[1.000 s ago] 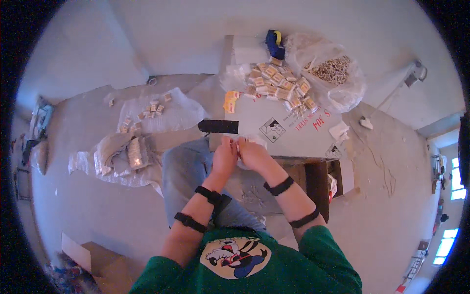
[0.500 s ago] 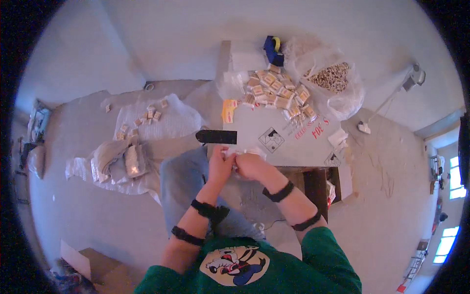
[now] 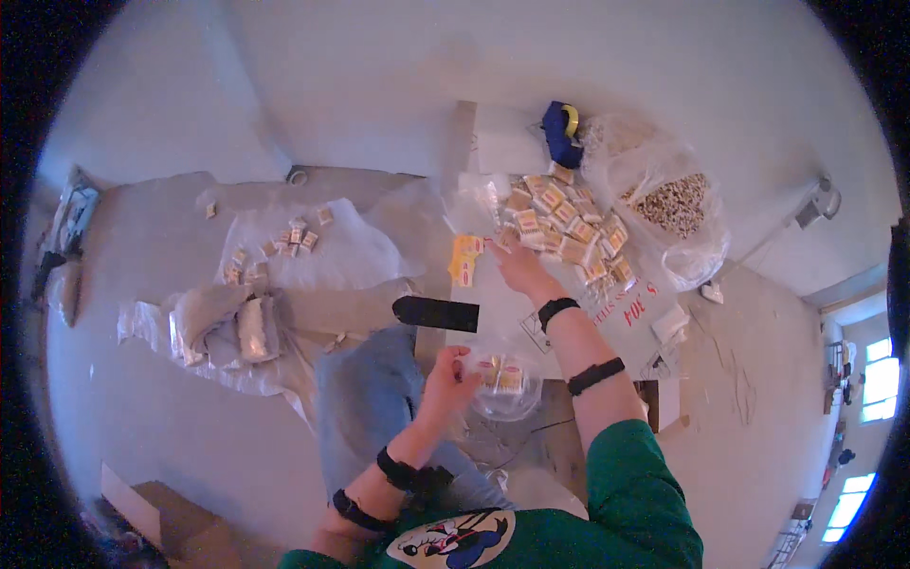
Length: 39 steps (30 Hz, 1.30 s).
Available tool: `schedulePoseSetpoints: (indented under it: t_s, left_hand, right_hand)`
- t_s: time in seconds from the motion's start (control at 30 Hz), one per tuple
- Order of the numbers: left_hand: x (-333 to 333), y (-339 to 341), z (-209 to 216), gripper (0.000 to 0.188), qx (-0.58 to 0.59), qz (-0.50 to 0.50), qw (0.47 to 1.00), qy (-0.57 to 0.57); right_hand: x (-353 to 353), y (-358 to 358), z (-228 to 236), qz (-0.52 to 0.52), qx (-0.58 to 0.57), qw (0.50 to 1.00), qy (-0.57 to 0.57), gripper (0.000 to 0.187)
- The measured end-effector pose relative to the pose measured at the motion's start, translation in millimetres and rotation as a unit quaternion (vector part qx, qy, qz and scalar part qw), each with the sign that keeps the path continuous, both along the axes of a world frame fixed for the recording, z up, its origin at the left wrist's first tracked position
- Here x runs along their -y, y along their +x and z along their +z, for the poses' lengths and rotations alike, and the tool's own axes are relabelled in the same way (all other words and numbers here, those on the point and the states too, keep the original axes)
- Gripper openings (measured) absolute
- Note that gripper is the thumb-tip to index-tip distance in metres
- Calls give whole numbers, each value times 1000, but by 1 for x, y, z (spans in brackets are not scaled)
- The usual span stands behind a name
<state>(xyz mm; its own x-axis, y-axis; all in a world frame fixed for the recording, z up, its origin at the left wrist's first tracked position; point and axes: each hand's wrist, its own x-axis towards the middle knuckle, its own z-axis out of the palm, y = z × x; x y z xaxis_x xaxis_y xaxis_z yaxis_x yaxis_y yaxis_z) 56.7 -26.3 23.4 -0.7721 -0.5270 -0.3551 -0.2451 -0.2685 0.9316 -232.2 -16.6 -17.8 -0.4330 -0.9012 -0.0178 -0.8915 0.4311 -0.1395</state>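
My left hand (image 3: 447,387) is closed at the left edge of a clear plastic bag (image 3: 512,406), thumb and fingers pinching its film. Inside this bag lie a few small packets (image 3: 500,374) with brown contents and pale labels, side by side. My right hand (image 3: 521,267) reaches forward over the grey-white board, its fingers stretched out. Its fingertips are at the right edge of the yellow printed cards (image 3: 464,263); whether they touch is too small to tell. Just beyond that hand spreads a heap of similar packets (image 3: 573,223).
A big clear bag of loose brown pieces (image 3: 671,204) and a blue tape dispenser (image 3: 561,137) stand behind the heap. A black strip (image 3: 436,313) juts from the left edge of the board (image 3: 512,322). More packets (image 3: 296,237) lie on plastic film (image 3: 355,248) at left.
My right hand has left the bag by my left hand and moved forward to the yellow cards. The packets inside the bag now show. My view has tilted, so the scene sits lower.
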Motion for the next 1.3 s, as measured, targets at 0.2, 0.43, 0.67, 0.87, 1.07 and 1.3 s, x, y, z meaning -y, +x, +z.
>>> schedulePoseSetpoints:
  t_s: [0.2,0.43,0.67,0.87,1.07,1.3]
  left_hand:
    - [-1,-3,8,43,-18,1,1000,13]
    - [-10,-20,35,38,-84,60,989,109]
    - [3,-46,54,43,-70,67,995,15]
    - [15,-25,35,48,-38,65,995,-62]
    - [9,-16,39,46,-12,40,984,-173]
    - [-13,-8,77,30,-83,-37,728,-680]
  right_hand:
    - [0,2,-13,-27,-135,990,31,48]
    - [-68,39,-15,-3,-58,998,31,24]
    - [-146,57,28,-278,232,853,-377,22]
    - [-153,136,152,-190,412,825,-336,30]
    - [-124,183,123,-10,250,955,-157,26]
    - [-117,170,100,-93,62,993,-32,29]
